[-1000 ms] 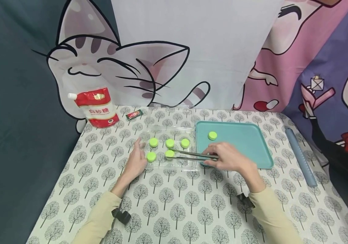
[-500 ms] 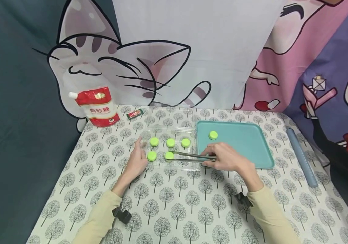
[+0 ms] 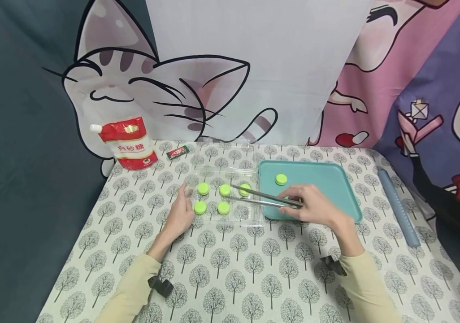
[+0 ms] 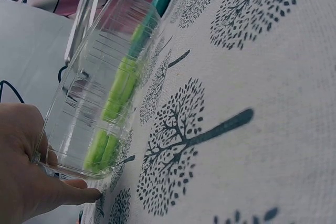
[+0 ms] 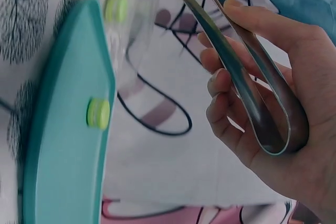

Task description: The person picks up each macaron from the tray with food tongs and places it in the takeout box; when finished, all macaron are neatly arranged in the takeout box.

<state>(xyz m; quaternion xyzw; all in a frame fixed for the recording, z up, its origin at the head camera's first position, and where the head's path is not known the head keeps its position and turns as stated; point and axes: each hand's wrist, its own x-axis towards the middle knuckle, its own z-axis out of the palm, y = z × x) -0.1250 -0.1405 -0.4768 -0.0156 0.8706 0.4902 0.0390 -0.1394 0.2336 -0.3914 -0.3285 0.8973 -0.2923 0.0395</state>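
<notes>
Tongs (image 5: 239, 74) spread over the box (image 3: 234, 221), nothing between their tips

A red-and-white pouch (image 3: 131, 148) stands at the back left of the tree-print desk (image 3: 181, 287), a small packet (image 3: 178, 152) lying to its right. The clear lid (image 3: 226, 157) lies behind the box, the teal tray (image 3: 323, 186) is just beside it on the right, and a blue rod (image 3: 398, 208) lies near the desk's right side. One arm of the tongs crosses in front of the back-right macaron (image 3: 247, 185) and partly hides it.

The macarons (image 3: 203, 189) are round and bright green. Five sit in the box — three in the back row, two in front — and a sixth is in the tray. The right hand (image 3: 306, 204) pinches the metal tongs between thumb and fingers; the left hand (image 3: 180, 208) grips the box's left edge.

Half a second ago the tips were around the front-middle macaron (image 3: 223, 208). Now they stand wider apart just behind it, and the right hand has shifted rightward — the left hand holds the same place.
</notes>
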